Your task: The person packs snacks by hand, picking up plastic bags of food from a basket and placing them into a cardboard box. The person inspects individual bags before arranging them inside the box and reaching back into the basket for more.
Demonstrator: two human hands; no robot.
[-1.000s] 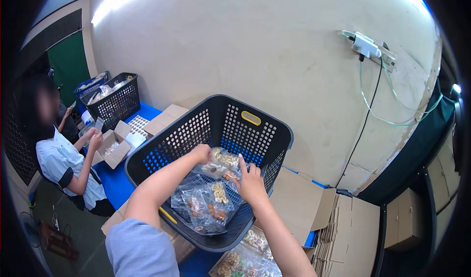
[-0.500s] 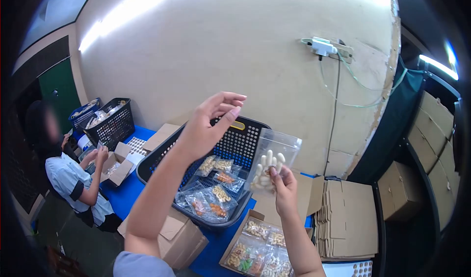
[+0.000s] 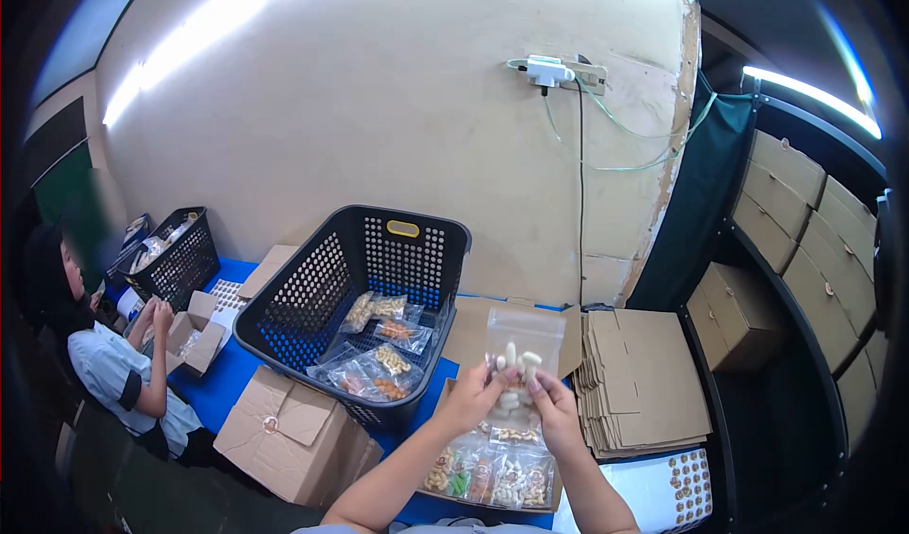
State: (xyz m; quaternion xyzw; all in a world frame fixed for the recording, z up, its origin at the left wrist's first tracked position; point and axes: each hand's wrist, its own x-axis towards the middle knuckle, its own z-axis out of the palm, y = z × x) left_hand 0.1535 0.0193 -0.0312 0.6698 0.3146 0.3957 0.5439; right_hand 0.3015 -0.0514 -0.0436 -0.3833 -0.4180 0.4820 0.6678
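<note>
A clear zip bag of whitish, finger-shaped snacks (image 3: pixel 526 335) is held upright between both hands. My left hand (image 3: pixel 481 394) pinches its left side, and my right hand (image 3: pixel 557 409) grips its right side, fingers closed on the plastic. Right below the bag stands an open cardboard box (image 3: pixel 554 496) holding several clear packets (image 3: pixel 511 477) of pale, green and orange snacks. To the left, a black perforated basket (image 3: pixel 275 321) contains more packets (image 3: pixel 388 364) of nuts and orange pieces.
A closed cardboard box (image 3: pixel 284 435) sits left of the open box. Flattened cartons (image 3: pixel 653 373) are stacked at right, beside a sheet of round stickers (image 3: pixel 689 487). Another person (image 3: pixel 123 373) works at far left near a small open box (image 3: pixel 197 335). Shelves at right hold boxes (image 3: pixel 739 316).
My left hand came down from above the basket and took hold of the bag, which my right hand alone held before. The bag is now lower, over the open box. The view turned right.
</note>
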